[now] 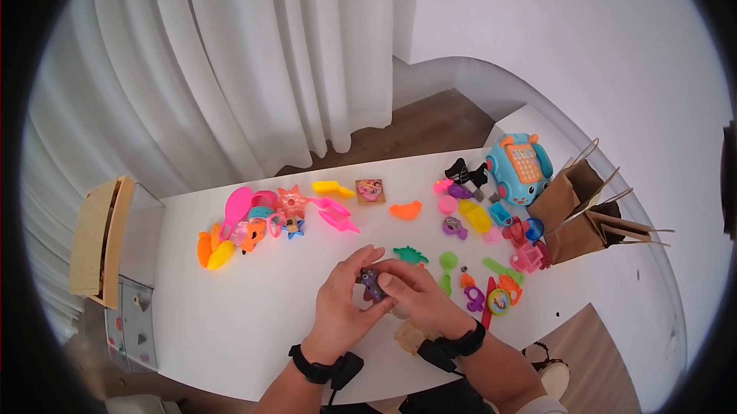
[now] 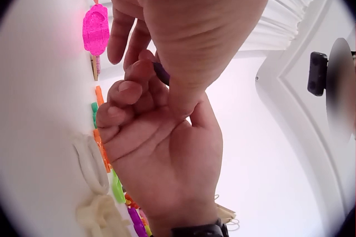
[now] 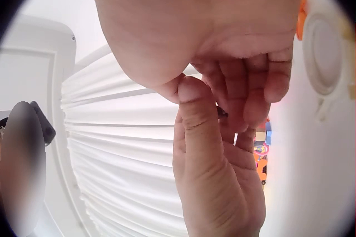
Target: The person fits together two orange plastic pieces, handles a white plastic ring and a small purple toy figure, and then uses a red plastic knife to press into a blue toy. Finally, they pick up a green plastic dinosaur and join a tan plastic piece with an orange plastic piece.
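Note:
Both hands meet over the near middle of the white table [image 1: 230,322]. Between them is a small purple toy [image 1: 372,282], pinched by the fingers of my left hand [image 1: 349,295] and my right hand [image 1: 411,295]. In the left wrist view only a dark purple sliver of the toy [image 2: 161,72] shows between the fingers of both hands. In the right wrist view the left hand's thumb [image 3: 194,120] lies against the right hand's curled fingers [image 3: 250,92], and the toy is almost fully hidden.
Many small plastic toys lie across the table: a pink and orange cluster [image 1: 253,222] at left, a green dinosaur [image 1: 411,254], a blue toy phone [image 1: 520,168] and brown paper bags [image 1: 583,218] at right. A cream ring toy [image 1: 411,333] lies under my right wrist.

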`<state>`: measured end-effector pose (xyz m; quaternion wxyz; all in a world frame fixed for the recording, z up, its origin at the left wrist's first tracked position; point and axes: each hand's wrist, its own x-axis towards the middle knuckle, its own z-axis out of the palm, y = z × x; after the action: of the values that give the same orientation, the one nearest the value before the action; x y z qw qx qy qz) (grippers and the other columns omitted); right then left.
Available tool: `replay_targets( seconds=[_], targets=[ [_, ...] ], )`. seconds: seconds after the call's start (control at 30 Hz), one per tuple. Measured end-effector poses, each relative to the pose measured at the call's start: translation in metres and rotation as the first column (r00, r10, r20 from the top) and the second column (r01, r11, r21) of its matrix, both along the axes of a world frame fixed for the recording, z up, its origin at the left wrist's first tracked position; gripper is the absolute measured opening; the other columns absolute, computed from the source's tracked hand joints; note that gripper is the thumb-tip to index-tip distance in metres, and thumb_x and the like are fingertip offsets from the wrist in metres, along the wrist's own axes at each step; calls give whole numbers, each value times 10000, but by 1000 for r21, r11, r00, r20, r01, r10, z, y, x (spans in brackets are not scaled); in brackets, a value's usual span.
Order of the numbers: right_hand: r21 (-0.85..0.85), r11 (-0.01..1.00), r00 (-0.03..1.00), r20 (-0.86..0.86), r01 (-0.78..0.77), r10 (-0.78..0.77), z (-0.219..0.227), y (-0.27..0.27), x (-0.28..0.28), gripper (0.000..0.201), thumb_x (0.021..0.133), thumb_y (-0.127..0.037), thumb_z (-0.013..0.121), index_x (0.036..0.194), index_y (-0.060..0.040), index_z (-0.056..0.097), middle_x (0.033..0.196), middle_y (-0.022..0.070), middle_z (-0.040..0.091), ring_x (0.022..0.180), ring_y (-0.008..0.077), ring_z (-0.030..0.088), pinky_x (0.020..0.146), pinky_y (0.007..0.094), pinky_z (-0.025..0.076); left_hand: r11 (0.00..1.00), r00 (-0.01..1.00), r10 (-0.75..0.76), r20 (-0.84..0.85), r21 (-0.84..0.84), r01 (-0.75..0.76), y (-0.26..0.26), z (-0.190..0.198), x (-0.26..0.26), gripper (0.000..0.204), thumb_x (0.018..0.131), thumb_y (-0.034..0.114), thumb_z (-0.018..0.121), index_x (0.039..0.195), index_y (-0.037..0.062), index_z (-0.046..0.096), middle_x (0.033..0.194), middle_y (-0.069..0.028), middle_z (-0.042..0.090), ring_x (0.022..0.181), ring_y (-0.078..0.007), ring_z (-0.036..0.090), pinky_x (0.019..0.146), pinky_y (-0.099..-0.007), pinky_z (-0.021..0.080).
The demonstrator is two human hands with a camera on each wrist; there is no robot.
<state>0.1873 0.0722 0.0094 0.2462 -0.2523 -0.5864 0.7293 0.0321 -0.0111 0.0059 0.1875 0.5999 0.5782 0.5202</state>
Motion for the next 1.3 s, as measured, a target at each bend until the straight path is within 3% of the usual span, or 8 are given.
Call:
replay_targets(
  seconds=[0.1, 0.3, 0.4, 0.5, 0.57, 0.73, 1.03, 1.3],
  targets=[
    [-112, 992, 996, -65, -64, 57, 3, -2, 1, 386, 1091, -260, 585, 1361, 15, 602, 1088, 62, 684, 993, 141, 658, 896, 308, 536, 997, 997, -59, 56, -54, 62, -2, 3, -1, 852, 758, -24, 888, 1487, 64, 457, 1456, -149, 630, 1239, -257, 662, 1045, -375, 533],
    [-147, 979, 989, -70, -142, 133, 3, 4, 4, 351, 1070, -191, 598, 1364, 2, 602, 1135, 69, 690, 1058, 150, 658, 934, 314, 528, 997, 992, -66, 108, -19, 68, 0, 3, -3, 733, 772, 49, 889, 1425, 78, 557, 1361, -117, 666, 1132, -267, 686, 965, -361, 571],
    [-122, 982, 987, -91, -144, 133, -2, 7, 4, 338, 1051, -148, 620, 1356, -3, 604, 1152, 72, 686, 1086, 153, 655, 955, 318, 527, 989, 998, -34, 44, -139, 40, -2, 7, -3, 706, 767, -8, 879, 1394, 80, 566, 1350, -102, 666, 1107, -208, 673, 985, -348, 550],
    [-108, 982, 977, -159, -157, 139, -10, 8, 2, 352, 1027, -100, 645, 1360, -3, 590, 1192, 80, 669, 1123, 166, 651, 983, 330, 529, 999, 998, -29, 59, -37, 31, 0, 4, -3, 614, 760, -6, 874, 1316, 75, 627, 1248, -84, 690, 1046, -193, 681, 940, -339, 563],
    [-116, 980, 970, -202, -164, 139, -13, 9, 2, 368, 1016, -75, 652, 1369, -3, 577, 1219, 84, 657, 1144, 175, 648, 999, 340, 531, 997, 1000, -26, -5, -73, 25, 0, 4, -6, 611, 730, 11, 863, 1286, 90, 624, 1230, -115, 697, 1020, -282, 715, 883, -362, 599],
    [-170, 954, 950, -238, -247, 203, -15, 12, 5, 450, 1002, -32, 647, 1433, -4, 519, 1228, 88, 628, 1166, 190, 635, 1019, 361, 534, 998, 999, -27, -30, -62, 25, -1, 4, -7, 655, 723, 6, 856, 1328, 90, 618, 1182, -110, 703, 996, -285, 722, 869, -367, 604],
    [-168, 969, 976, -155, -181, 155, -9, 9, 3, 480, 1030, -25, 639, 1483, 6, 484, 1345, 79, 626, 1115, 141, 639, 993, 319, 540, 995, 999, 21, -25, -94, -23, -1, 6, -2, 692, 766, 25, 837, 1403, 84, 575, 1191, -106, 702, 984, -271, 722, 851, -364, 607],
    [-160, 972, 973, -183, -171, 141, -7, 9, 2, 492, 962, 50, 560, 1450, 8, 509, 1275, 80, 635, 1091, 163, 649, 986, 335, 533, 997, 999, -9, -43, -79, 5, -1, -3, -5, 685, 768, 25, 856, 1387, 79, 570, 1202, -110, 702, 951, -254, 720, 826, -349, 604]
  ],
)
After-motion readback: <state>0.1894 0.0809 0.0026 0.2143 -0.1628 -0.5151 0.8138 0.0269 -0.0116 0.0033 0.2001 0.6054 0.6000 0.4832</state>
